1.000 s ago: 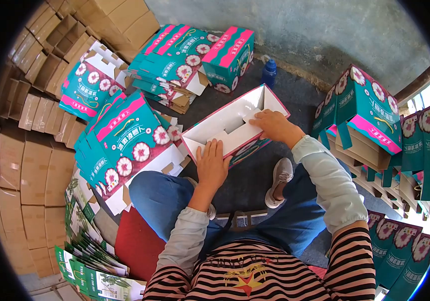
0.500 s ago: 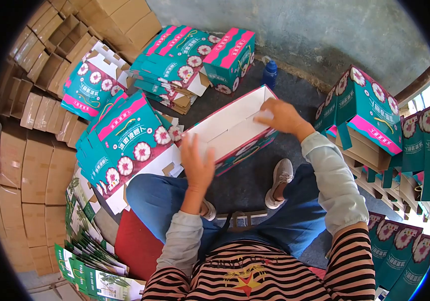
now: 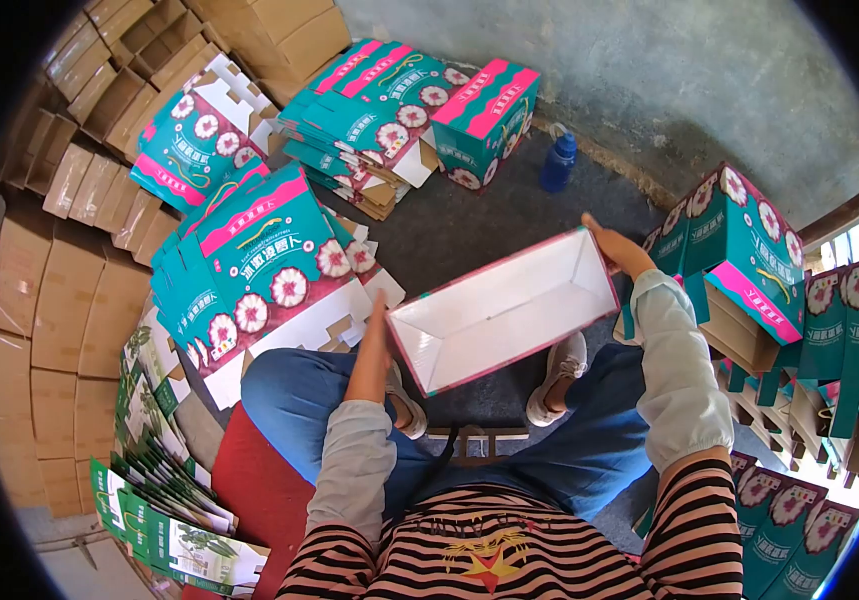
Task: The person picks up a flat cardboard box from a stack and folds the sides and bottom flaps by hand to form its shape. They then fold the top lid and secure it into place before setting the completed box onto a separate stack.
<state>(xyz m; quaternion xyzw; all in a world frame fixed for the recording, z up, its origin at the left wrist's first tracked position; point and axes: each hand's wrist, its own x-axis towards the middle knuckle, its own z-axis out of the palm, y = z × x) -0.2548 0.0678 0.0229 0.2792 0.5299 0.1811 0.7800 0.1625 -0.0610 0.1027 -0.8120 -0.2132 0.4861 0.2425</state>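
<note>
An open-topped box (image 3: pixel 504 312), white inside with a maroon rim, is held between my two hands above my feet, its opening facing me. My left hand (image 3: pixel 376 335) presses against its left end, seen edge-on, with the fingers close together. At the upper right corner, my right hand (image 3: pixel 617 248) grips the other end, fingers on the outer side. To the left, beside the box, lies a pile of flattened teal cartons (image 3: pixel 264 265) with flower prints.
Further teal cartons (image 3: pixel 369 115) and a standing teal box (image 3: pixel 487 112) are at the back, near a blue bottle (image 3: pixel 558 162). Brown cardboard boxes (image 3: pixel 54 310) are stacked at left. A teal box (image 3: pixel 749 245) tops brown ones at right. Green leaflets (image 3: pixel 164 520) lie lower left.
The box has moved toward me and right, and its opening has tilted to face me. Both hands, earlier over its rim, are now at its two ends. The view has shifted slightly.
</note>
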